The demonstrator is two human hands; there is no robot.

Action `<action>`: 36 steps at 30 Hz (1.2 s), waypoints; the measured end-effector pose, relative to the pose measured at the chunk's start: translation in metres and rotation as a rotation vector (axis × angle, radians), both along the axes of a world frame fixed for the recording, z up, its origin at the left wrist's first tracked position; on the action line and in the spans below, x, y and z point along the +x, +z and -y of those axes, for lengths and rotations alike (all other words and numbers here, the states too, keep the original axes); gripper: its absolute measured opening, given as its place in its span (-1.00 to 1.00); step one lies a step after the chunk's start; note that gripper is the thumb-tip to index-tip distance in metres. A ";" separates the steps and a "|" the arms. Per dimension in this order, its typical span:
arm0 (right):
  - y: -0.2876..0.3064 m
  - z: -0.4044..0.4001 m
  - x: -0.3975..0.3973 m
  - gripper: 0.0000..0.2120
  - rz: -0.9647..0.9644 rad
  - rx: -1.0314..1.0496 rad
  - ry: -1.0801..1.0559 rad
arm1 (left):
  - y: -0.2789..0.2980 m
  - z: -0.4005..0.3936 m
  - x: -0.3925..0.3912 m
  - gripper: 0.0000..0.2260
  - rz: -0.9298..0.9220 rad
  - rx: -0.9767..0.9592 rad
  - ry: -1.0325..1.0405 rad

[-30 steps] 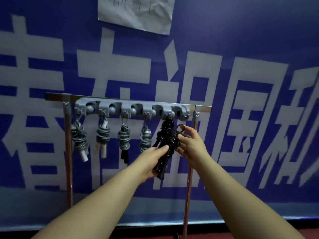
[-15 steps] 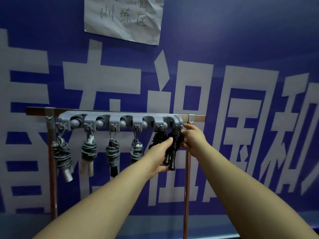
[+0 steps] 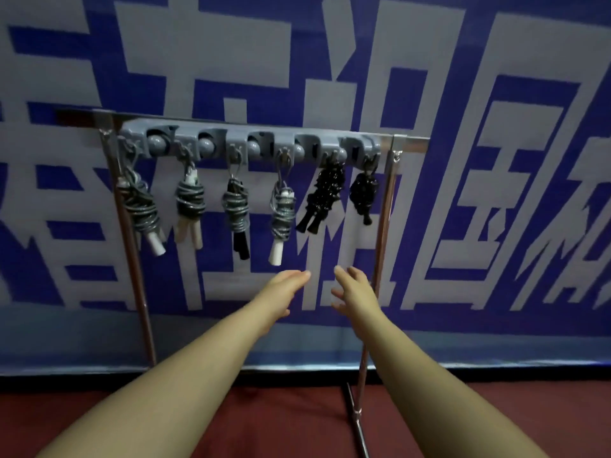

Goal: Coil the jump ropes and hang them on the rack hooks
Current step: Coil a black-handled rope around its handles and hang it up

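Six coiled jump ropes (image 3: 325, 196) hang from the grey hook rack (image 3: 251, 145) across frame centre, long axes vertical, handles pointing down; the fifth bundle tilts slightly lower left. Left hand (image 3: 284, 292) and right hand (image 3: 355, 292) hover below the rack, fingers loosely extended, holding nothing.

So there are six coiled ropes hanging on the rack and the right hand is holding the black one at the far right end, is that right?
Not quite. Six coiled ropes do hang on the rack, but the right hand holds nothing. In the head view it is open below the ropes, apart from the far-right black rope, which hangs free from its hook. The left hand is open there too.
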State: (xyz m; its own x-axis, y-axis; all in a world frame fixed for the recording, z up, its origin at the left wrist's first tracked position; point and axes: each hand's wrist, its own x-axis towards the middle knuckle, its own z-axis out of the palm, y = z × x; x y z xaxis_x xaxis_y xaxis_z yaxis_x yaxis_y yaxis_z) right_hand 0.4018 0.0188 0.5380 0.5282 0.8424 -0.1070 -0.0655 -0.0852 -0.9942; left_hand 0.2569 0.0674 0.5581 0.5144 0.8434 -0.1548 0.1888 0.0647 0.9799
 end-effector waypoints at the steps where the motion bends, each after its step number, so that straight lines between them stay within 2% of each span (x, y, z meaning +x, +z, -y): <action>1: -0.016 -0.002 -0.008 -0.41 0.009 -0.031 0.029 | -0.014 -0.002 -0.008 -0.62 -0.018 0.003 0.027; 5: -0.088 -0.009 -0.038 -0.46 0.030 -0.169 0.181 | -0.086 -0.007 -0.041 -0.62 -0.137 0.010 0.096; 12: -0.266 0.016 -0.080 -0.58 -0.023 -0.481 0.278 | -0.256 0.016 -0.095 -0.62 -0.323 -0.240 0.106; 16: -0.356 0.049 -0.086 -0.85 -0.047 -0.642 0.299 | -0.342 0.034 -0.117 -0.74 -0.328 -0.421 0.150; 18: -0.412 0.068 -0.087 -0.82 -0.079 -0.720 0.322 | -0.397 0.049 -0.125 -0.91 -0.363 -0.534 0.137; 21: -0.445 0.089 -0.087 -0.83 -0.045 -0.803 0.248 | -0.433 0.070 -0.133 -0.91 -0.384 -0.619 0.104; 25: -0.510 0.109 -0.086 -0.62 0.016 -0.820 0.211 | -0.506 0.097 -0.132 -0.92 -0.389 -0.740 0.070; 29: -0.559 0.103 -0.077 -0.43 0.106 -0.888 0.235 | -0.554 0.113 -0.125 -0.90 -0.383 -0.812 0.080; 31: -0.580 0.091 -0.068 -0.33 0.273 -0.998 0.278 | -0.564 0.116 -0.123 -0.93 -0.365 -0.860 0.120; 34: -0.605 0.073 -0.062 -0.46 0.575 -1.228 0.456 | -0.574 0.111 -0.124 -0.89 -0.329 -0.893 0.133; 36: -0.608 0.069 -0.066 -0.57 0.612 -1.237 0.547 | -0.579 0.105 -0.127 -0.86 -0.330 -0.903 0.140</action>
State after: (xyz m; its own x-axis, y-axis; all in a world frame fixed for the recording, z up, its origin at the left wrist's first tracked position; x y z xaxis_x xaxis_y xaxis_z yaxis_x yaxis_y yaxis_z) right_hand 0.3356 -0.0500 -0.0696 0.4095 0.4894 -0.7700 0.6447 -0.7524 -0.1354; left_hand 0.1297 -0.0378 -0.0212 0.2332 0.3866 -0.8923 0.3784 0.8092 0.4495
